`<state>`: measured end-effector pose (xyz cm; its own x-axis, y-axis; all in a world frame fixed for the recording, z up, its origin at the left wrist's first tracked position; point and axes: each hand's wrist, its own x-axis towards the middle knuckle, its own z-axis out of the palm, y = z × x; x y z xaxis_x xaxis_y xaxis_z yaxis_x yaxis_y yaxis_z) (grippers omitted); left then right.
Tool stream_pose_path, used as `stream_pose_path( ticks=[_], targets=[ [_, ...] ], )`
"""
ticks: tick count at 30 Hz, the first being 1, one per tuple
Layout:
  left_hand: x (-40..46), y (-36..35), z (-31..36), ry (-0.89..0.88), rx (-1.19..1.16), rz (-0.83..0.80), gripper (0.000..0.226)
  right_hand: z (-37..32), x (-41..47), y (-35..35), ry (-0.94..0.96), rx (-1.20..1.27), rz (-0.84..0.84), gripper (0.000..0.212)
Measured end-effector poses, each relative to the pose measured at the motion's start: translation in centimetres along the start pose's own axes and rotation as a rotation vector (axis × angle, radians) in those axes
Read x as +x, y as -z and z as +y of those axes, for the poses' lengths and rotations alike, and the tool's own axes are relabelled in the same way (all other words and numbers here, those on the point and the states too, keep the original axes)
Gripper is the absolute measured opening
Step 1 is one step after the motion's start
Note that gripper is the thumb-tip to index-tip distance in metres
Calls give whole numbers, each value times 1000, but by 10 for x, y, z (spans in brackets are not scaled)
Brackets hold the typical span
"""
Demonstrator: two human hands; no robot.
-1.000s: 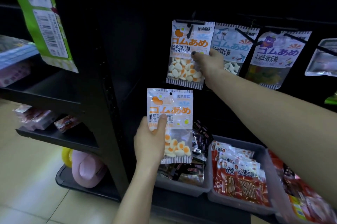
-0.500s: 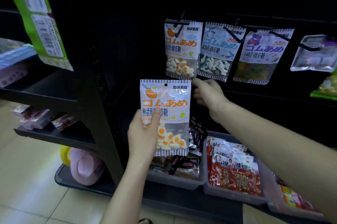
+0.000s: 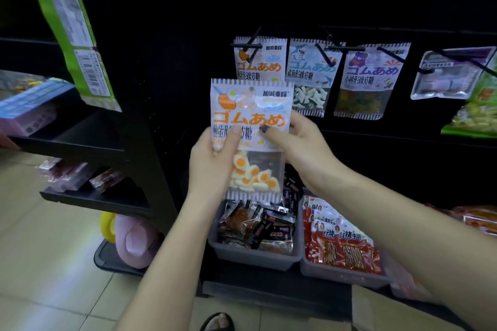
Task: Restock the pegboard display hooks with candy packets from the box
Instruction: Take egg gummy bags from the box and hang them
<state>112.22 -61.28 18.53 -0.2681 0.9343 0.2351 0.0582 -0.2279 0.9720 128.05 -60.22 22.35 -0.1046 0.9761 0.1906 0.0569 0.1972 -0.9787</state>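
Head view, fried-egg gummy packet (image 3: 251,126) upright below its hook (image 3: 246,46), white with orange lettering, left hand (image 3: 212,166) gripping its left edge, right hand (image 3: 293,139) pinching its right edge, dark open pegboard (image 3: 188,48) leftward.

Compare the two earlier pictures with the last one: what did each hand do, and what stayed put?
The right hand left the hanging egg-candy packet, came down and took hold of the right edge of the loose egg-candy packet. The left hand kept its grip on that packet and raised it slightly. The three hanging packets and the snack bins below stayed put.
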Motion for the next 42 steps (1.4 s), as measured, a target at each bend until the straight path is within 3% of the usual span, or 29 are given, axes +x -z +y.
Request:
stream_pose_path(
  ticks=[4,11,20,38,42],
  targets=[
    [11,-1,21,-17,28,-11,15,-15,11,-3,-13,81,23,23],
    [24,0,36,36,51,-27,34,-28,22,-8,-68,196,65,23],
    [34,5,40,73,36,-17,32,-28,30,-15,-38,247,70,23],
    [64,-7,30,60,200,-30,31,-8,63,-8,-78,167,121,18],
    [90,-16,15,32,312,-12,44,1,87,-5,-114,115,150,15]
  ],
)
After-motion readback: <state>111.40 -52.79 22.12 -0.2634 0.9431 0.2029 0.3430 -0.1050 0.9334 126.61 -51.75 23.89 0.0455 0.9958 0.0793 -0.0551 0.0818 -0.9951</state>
